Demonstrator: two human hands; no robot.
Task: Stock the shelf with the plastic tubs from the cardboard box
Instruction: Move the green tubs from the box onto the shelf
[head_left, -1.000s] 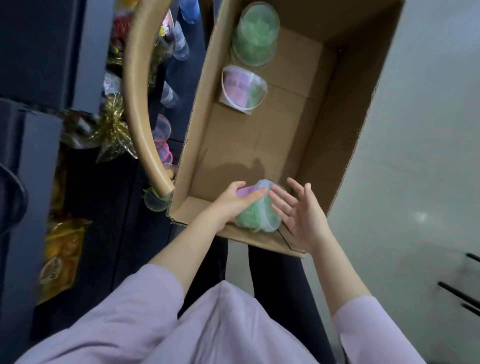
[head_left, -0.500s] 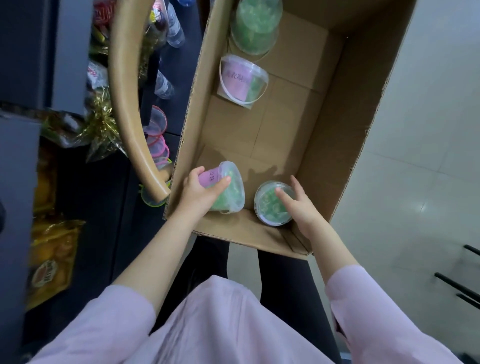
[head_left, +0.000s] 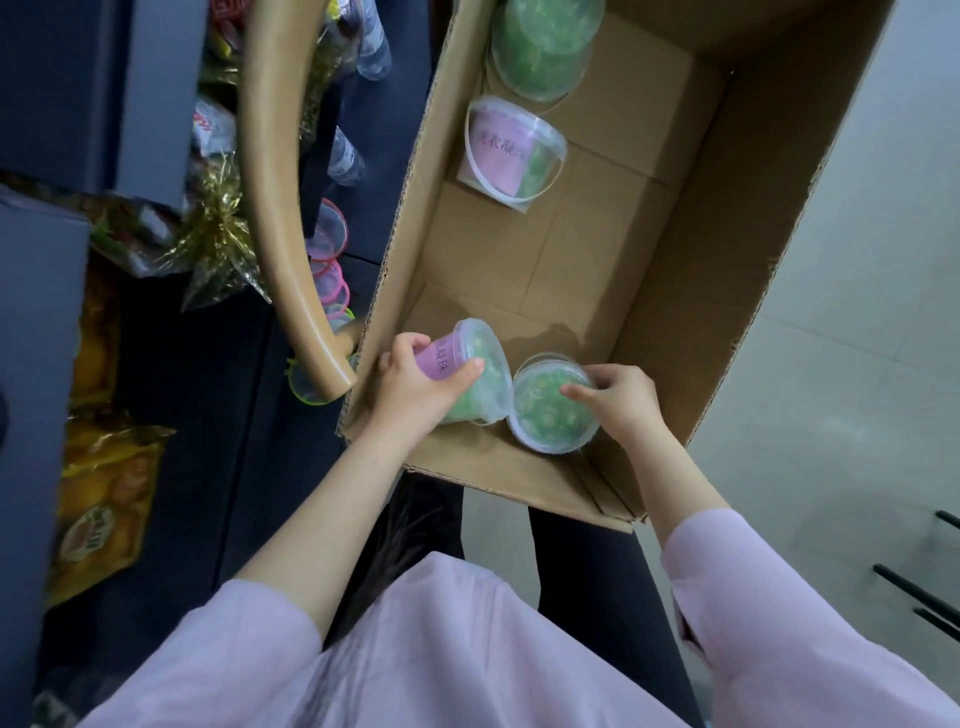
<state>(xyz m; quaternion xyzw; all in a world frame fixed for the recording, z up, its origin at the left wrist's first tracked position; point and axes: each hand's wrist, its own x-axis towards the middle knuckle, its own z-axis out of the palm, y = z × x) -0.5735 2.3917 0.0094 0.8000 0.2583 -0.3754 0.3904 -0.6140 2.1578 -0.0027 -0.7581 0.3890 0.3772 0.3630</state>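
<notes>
Centrally, an open cardboard box (head_left: 675, 270) stands on the pale floor (head_left: 857, 312) beside a dark shelf (head_left: 218, 395). Four clear plastic tubs of green beads are inside it. At the far end are a lidded tub (head_left: 543, 47) and a tub on its side (head_left: 540, 169), whose lilac label (head_left: 498, 148) bears dark Chinese characters, too soft to read surely. At the near end the left hand (head_left: 415, 387) wraps its fingers round a tilted tub (head_left: 480, 371) with a similar label. This touches an upright tub (head_left: 545, 415), whose lid rim the right hand (head_left: 626, 402) grips with curled fingers.
</notes>
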